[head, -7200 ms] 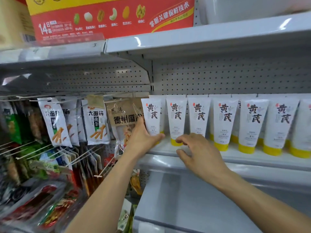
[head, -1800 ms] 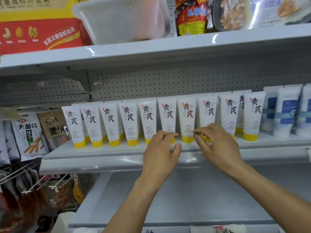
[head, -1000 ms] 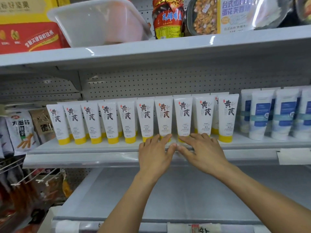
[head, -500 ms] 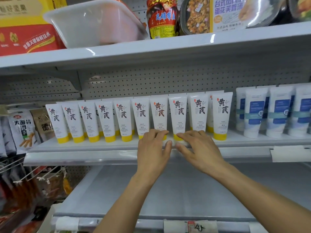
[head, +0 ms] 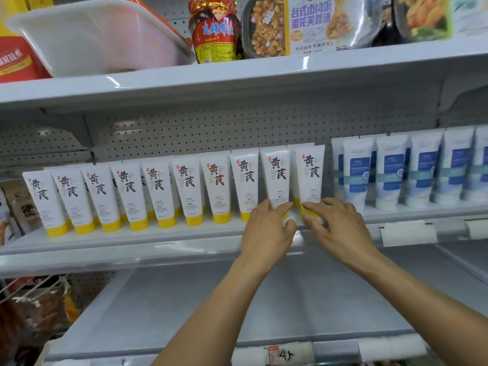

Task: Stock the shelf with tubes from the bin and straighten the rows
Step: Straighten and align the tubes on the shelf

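A row of several white tubes with yellow caps (head: 158, 191) stands cap-down along the middle shelf (head: 132, 237), with more tubes behind it. My left hand (head: 268, 228) touches the yellow cap of the second tube from the right end (head: 277, 175) with straight fingers. My right hand (head: 334, 225) touches the cap of the rightmost tube (head: 310, 173), fingers extended. Neither hand grips a tube. The white bin (head: 87, 38) sits on the top shelf at the left.
White tubes with blue labels (head: 390, 167) stand to the right on the same shelf. A red jar (head: 215, 30) and food packs (head: 287, 25) fill the top shelf. Hanging snack bags (head: 15, 207) are at the left. A bare lower shelf (head: 237, 299) lies under my arms.
Both hands have slid right along the row of yellow-capped tubes, from its left end through the middle to the two rightmost tubes. My view has shifted right with them.
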Tool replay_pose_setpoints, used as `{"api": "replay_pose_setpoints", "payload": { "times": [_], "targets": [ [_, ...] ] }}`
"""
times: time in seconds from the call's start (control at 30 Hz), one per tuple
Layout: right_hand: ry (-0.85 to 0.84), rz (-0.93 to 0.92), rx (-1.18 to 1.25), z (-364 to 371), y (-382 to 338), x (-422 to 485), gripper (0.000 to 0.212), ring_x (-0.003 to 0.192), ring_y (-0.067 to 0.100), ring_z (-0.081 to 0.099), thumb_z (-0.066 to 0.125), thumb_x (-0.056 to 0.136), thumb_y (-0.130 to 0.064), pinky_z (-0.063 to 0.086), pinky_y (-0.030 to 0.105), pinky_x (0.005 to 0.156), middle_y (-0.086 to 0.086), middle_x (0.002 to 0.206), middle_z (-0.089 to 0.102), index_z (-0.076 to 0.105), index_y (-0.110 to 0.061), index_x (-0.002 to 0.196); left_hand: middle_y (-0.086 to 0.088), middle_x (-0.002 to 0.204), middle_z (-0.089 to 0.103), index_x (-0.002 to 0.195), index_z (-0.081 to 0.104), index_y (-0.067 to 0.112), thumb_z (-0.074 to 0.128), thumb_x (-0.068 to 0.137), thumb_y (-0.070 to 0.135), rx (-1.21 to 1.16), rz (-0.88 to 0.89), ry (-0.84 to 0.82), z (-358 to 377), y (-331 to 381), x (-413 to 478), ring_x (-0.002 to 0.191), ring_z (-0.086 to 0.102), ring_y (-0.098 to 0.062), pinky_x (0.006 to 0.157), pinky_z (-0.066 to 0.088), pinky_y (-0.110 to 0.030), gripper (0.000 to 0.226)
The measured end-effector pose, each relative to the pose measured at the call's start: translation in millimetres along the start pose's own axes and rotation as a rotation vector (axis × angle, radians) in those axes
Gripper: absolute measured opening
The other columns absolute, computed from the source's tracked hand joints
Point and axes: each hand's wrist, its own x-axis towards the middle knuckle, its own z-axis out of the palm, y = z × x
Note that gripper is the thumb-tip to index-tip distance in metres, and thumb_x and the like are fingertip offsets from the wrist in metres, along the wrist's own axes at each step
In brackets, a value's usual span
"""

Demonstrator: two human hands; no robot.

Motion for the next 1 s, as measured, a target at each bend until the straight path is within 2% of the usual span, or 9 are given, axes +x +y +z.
{"api": "replay_pose_setpoints", "payload": {
  "times": [0.1,0.3,0.6,0.7,1.0],
  "targets": [
    [-0.033,-0.015,-0.017,3.1,3.6,2.8,0.075,0.119,0.028,0.048,0.012,0.078,-0.071,0.040,0.039,0.095,0.000,0.129,0.059,0.053,-0.042,0.134,-0.009,0.128,0.055,0.140,0.049,0.032,0.048,0.094,0.034,0.032,-0.051,-0.031,3.7,0.8,6.1,0.120,0.048,-0.028,0.100,0.038,-0.035,0.046],
    [-0.033,-0.045,-0.060,4.3,5.0,5.0,0.083,0.118,0.024,0.050,0.007,0.072,-0.072,0.038,0.037,0.094,-0.003,0.125,0.061,0.051,-0.041,0.136,-0.009,0.133,0.056,0.141,0.046,0.034,0.045,0.095,0.038,0.069,-0.071,-0.052,4.6,1.1,9.3,0.123,0.049,-0.028,0.098,0.041,-0.035,0.046],
    [-0.076,-0.045,-0.085,3.0,4.1,3.7,0.062,0.122,0.023,0.046,0.022,0.086,-0.063,0.034,0.036,0.095,-0.005,0.129,0.058,0.044,-0.043,0.140,-0.007,0.136,0.055,0.142,0.045,0.033,0.045,0.095,0.035,0.070,-0.066,-0.056,4.4,0.8,10.1,0.125,0.048,-0.026,0.099,0.040,-0.035,0.048],
    [-0.078,-0.048,-0.072,2.7,4.5,4.1,0.047,0.124,0.023,0.044,0.035,0.097,-0.055,0.033,0.036,0.097,-0.004,0.132,0.056,0.043,-0.042,0.141,-0.007,0.135,0.055,0.142,0.045,0.033,0.045,0.094,0.035,0.076,-0.068,-0.051,4.8,0.3,10.2,0.124,0.048,-0.027,0.099,0.040,-0.034,0.048],
    [-0.030,-0.050,-0.036,-2.0,1.8,1.8,0.041,0.121,0.024,0.047,0.049,0.095,-0.043,0.036,0.037,0.099,-0.001,0.132,0.057,0.052,-0.038,0.135,-0.008,0.131,0.056,0.137,0.053,0.025,0.051,0.094,0.037,0.062,-0.037,-0.014,-0.6,-4.4,8.0,0.121,0.048,-0.026,0.100,0.037,-0.033,0.045]
  ]
}}
